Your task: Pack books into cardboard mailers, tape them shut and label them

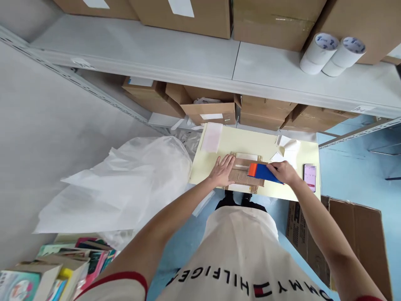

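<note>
A small cardboard parcel [247,178] with taped ends lies on the cream tabletop in front of me. My left hand [223,170] rests flat on the parcel's left side, fingers spread. Gripped in my right hand [283,172] is a flat blue tool with an orange end [266,173]; its exact kind I cannot make out. The orange end is over the parcel's right half, and whether it touches the cardboard is unclear. My fingers hide the tool's right end.
On the table [250,138] are a phone [309,177], crumpled white paper [290,146] and a pale sheet [212,137]. Shelves behind hold cartons [206,113] and white tape rolls [319,53]. White plastic sheeting [131,184] bulges at left; a large carton [357,234] stands right.
</note>
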A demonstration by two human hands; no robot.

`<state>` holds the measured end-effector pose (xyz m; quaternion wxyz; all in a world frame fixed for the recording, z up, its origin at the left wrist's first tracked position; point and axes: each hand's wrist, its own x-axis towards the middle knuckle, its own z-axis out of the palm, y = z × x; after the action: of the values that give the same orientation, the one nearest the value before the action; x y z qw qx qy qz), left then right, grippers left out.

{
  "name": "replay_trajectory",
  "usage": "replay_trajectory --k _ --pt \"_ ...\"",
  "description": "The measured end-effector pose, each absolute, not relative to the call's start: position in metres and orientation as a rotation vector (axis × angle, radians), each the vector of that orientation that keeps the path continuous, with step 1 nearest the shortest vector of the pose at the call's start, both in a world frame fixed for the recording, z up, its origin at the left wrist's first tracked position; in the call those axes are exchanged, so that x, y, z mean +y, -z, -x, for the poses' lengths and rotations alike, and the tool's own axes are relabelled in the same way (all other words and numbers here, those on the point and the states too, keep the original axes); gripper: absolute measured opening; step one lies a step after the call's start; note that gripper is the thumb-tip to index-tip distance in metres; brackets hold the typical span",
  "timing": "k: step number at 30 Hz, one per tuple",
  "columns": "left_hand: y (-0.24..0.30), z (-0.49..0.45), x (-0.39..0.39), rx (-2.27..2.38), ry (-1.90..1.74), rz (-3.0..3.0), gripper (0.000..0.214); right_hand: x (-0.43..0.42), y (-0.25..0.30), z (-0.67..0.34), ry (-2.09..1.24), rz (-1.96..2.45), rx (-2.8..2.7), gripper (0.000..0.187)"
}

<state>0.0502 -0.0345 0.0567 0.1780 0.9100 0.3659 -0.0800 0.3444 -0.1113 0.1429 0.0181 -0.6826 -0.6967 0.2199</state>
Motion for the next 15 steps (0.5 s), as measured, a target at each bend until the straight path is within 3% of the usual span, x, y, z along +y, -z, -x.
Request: replay_trajectory --k 6,10,15 --pt "-0.062 -0.053 -0.035 1.066 0.286 -2.616 0.118 -0.14 -0.112 -0.425 -0.603 2.295 -2.21 0.051" --pt "-0.068 -0.078 -0.045 1.116 0.301 -2.657 0.123 -0.139 -0.099 -0.413 -0.588 2.414 -2.235 0.044" --pt "-0.064 -0.144 -0.066 0.831 0.214 -2.657 0.122 -0.132 -0.095 -0.387 -0.704 2.41 -2.197 0.044"
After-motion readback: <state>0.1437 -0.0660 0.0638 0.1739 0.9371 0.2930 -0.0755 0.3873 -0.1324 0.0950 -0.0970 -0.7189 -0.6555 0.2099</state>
